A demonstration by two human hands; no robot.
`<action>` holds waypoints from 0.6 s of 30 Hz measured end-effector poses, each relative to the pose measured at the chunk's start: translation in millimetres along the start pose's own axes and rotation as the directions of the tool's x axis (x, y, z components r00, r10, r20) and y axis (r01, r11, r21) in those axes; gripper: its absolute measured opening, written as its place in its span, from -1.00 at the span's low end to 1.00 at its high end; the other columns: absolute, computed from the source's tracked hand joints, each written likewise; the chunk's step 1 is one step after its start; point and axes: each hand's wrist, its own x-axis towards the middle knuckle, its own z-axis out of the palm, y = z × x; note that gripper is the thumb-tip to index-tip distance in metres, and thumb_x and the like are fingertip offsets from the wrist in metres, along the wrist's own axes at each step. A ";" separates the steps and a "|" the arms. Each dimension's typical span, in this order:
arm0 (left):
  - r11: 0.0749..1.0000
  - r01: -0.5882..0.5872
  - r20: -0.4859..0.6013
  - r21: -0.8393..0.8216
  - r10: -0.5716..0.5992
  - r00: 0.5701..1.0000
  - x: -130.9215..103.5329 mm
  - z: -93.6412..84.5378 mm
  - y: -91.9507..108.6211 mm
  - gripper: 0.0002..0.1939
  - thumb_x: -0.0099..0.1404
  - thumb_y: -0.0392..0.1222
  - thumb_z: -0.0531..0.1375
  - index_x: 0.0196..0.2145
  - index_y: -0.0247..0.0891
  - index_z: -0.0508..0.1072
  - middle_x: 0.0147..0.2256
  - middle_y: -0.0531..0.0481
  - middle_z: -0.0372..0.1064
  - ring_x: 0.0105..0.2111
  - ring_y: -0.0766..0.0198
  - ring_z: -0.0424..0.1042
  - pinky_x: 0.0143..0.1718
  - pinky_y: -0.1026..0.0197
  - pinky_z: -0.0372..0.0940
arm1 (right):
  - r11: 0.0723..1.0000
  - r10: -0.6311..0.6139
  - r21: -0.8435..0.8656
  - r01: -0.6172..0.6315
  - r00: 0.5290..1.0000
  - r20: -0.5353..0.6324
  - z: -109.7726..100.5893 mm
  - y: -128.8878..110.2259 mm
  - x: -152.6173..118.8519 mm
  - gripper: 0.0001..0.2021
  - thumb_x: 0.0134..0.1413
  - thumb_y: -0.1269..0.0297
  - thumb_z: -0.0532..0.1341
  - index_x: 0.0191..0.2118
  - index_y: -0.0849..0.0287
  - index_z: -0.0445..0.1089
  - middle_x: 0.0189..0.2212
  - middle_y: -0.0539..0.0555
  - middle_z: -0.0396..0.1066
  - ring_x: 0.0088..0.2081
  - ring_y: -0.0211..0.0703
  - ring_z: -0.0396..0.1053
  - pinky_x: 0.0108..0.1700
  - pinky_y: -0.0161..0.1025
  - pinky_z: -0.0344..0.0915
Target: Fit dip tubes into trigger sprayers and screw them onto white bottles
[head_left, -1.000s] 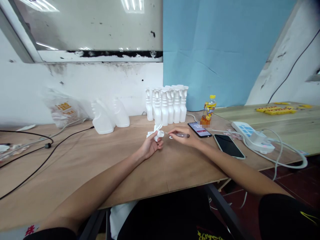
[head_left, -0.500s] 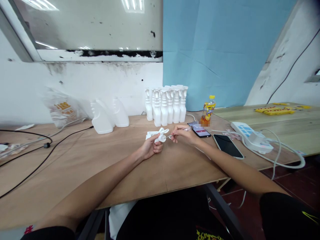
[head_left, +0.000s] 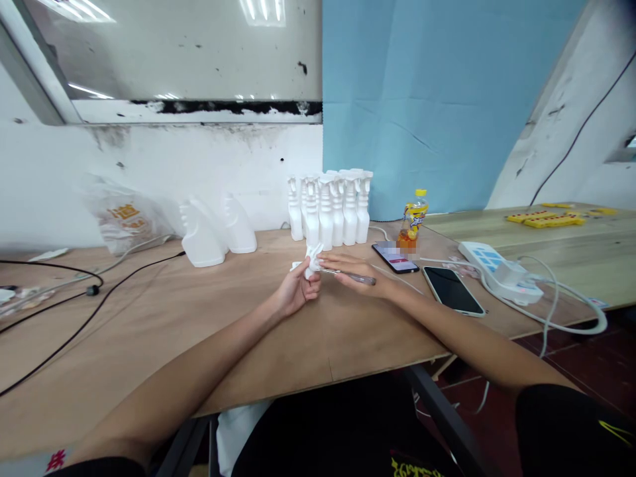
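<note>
My left hand (head_left: pixel 297 291) is closed around a white trigger spray head (head_left: pixel 314 260), held just above the table. In my right hand (head_left: pixel 362 271) is a screwdriver (head_left: pixel 362 278) with a greyish see-through handle, pinned under the thumb. Its thin metal shaft points left at the spray head, and my right fingertips reach the head's right side. Whether the tip is inside the head or only against it, I cannot tell. Behind my hands stand several white spray bottles (head_left: pixel 325 212) with trigger tops, in a tight group.
Two white bottles without tops (head_left: pixel 203 235) stand at the left, beside a plastic bag (head_left: pixel 126 218). On the right are a drink bottle (head_left: pixel 415 218), a lit phone (head_left: pixel 396 257), a dark phone (head_left: pixel 452 290) and a power strip (head_left: pixel 497 271). Black cables (head_left: pixel 99 318) cross the table's left side.
My right hand has moved left to the spray head, its fingers now straighter and the screwdriver handle now in plain view. My left hand has tilted the spray head more upright.
</note>
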 end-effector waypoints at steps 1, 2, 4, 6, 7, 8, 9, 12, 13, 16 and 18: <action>0.999 -0.037 -0.016 0.020 0.037 0.999 0.1 0.0 0.2 -0.64 0.35 0.10 0.20 -0.34 -0.24 0.23 -0.53 0.17 0.04 -0.66 0.48 0.02 -0.66 0.40 -0.02 | 1.000 0.000 0.002 0.000 1.000 -0.009 -0.7 0.2 0.2 -0.58 0.39 0.35 0.06 0.29 0.00 0.29 0.30 0.11 0.25 0.33 -0.06 0.17 0.37 0.06 0.11; 0.996 -0.075 -0.030 0.043 0.076 0.997 0.1 -0.1 0.4 -0.63 0.34 0.11 0.22 -0.34 -0.23 0.22 -0.52 0.18 0.06 -0.66 0.49 0.03 -0.66 0.41 -0.02 | 1.000 0.013 0.008 -0.013 1.000 -0.020 -0.8 0.7 0.3 -0.59 0.39 0.35 0.06 0.28 -0.01 0.31 0.30 0.10 0.25 0.33 -0.07 0.18 0.37 0.06 0.11; 0.986 -0.133 -0.047 0.095 0.138 0.989 -0.3 -0.1 0.6 -0.61 0.31 0.12 0.25 -0.32 -0.21 0.21 -0.52 0.19 0.09 -0.67 0.49 0.04 -0.67 0.42 -0.05 | 0.999 0.050 0.020 -0.049 0.998 -0.040 0.8 2.4 -0.4 -0.60 0.39 0.33 0.07 0.27 0.00 0.32 0.30 0.08 0.26 0.31 -0.08 0.21 0.37 0.06 0.13; 0.975 -0.161 -0.055 0.150 0.171 0.984 -1.1 0.4 0.1 -0.60 0.29 0.12 0.27 -0.31 -0.20 0.20 -0.52 0.19 0.11 -0.67 0.49 0.06 -0.67 0.42 -0.06 | 0.996 0.082 0.027 -0.080 0.994 -0.068 3.5 4.7 -1.9 -0.60 0.37 0.31 0.09 0.26 0.01 0.34 0.26 0.08 0.31 0.28 -0.07 0.27 0.36 0.07 0.17; 0.969 -0.170 -0.061 0.177 0.183 0.981 -1.4 0.9 -0.3 -0.59 0.28 0.13 0.27 -0.30 -0.20 0.20 -0.52 0.19 0.12 -0.67 0.49 0.07 -0.67 0.41 -0.06 | 0.995 0.095 0.031 -0.092 0.992 -0.088 4.9 5.8 -2.6 -0.61 0.37 0.30 0.10 0.24 0.02 0.36 0.24 0.08 0.34 0.26 -0.07 0.30 0.34 0.07 0.20; 0.962 -0.178 -0.070 0.204 0.196 0.978 -1.6 1.5 -0.7 -0.58 0.27 0.14 0.28 -0.29 -0.19 0.19 -0.52 0.19 0.13 -0.67 0.48 0.08 -0.67 0.41 -0.05 | 0.994 0.111 0.035 -0.107 0.988 -0.112 6.2 6.8 -3.3 -0.62 0.36 0.29 0.11 0.22 0.04 0.38 0.21 0.10 0.38 0.24 -0.06 0.33 0.32 0.06 0.23; 0.954 -0.189 -0.085 0.232 0.213 0.973 -1.4 1.9 -1.0 -0.57 0.26 0.16 0.28 -0.29 -0.19 0.18 -0.51 0.19 0.14 -0.68 0.48 0.09 -0.67 0.40 -0.03 | 0.991 0.133 0.040 -0.128 0.982 -0.134 7.2 7.6 -3.9 -0.64 0.36 0.29 0.10 0.20 0.06 0.41 0.18 0.11 0.41 0.21 -0.06 0.36 0.30 0.05 0.26; 0.916 -0.225 -0.155 0.332 0.288 0.945 0.8 0.4 1.2 -0.51 0.21 0.20 0.31 -0.26 -0.16 0.15 -0.49 0.17 0.21 -0.65 0.44 0.18 -0.65 0.38 0.04 | 0.974 0.225 0.060 -0.218 0.960 -0.168 7.7 9.4 -4.6 -0.66 0.37 0.23 0.09 0.13 0.08 0.48 0.09 0.12 0.49 0.14 -0.05 0.43 0.25 0.04 0.32; 0.898 -0.237 -0.182 0.372 0.321 0.929 2.0 -1.6 3.4 -0.49 0.19 0.21 0.31 -0.26 -0.16 0.15 -0.48 0.16 0.23 -0.63 0.42 0.22 -0.64 0.37 0.06 | 0.966 0.257 0.066 -0.249 0.951 -0.172 6.9 9.9 -4.6 -0.66 0.37 0.20 0.09 0.11 0.07 0.50 0.07 0.11 0.51 0.12 -0.04 0.45 0.24 0.04 0.33; 0.819 -0.256 -0.249 0.513 0.428 0.869 5.3 -13.6 14.2 -0.48 0.17 0.25 0.29 -0.25 -0.15 0.15 -0.49 0.14 0.27 -0.57 0.35 0.30 -0.60 0.34 0.13 | 0.938 0.346 0.054 -0.342 0.916 -0.204 1.9 11.8 -5.2 -0.67 0.34 0.15 0.10 0.02 0.08 0.55 0.00 0.11 0.55 0.06 0.00 0.49 0.19 0.04 0.36; 0.746 -0.241 -0.279 0.621 0.497 0.822 6.4 -26.5 23.1 -0.52 0.20 0.24 0.26 -0.25 -0.16 0.19 -0.50 0.13 0.27 -0.55 0.34 0.28 -0.55 0.31 0.15 | 0.916 0.393 0.010 -0.402 0.889 -0.236 -2.2 13.0 -6.3 -0.68 0.31 0.14 0.12 -0.08 0.10 0.60 -0.07 0.12 0.59 0.00 0.03 0.52 0.11 0.02 0.41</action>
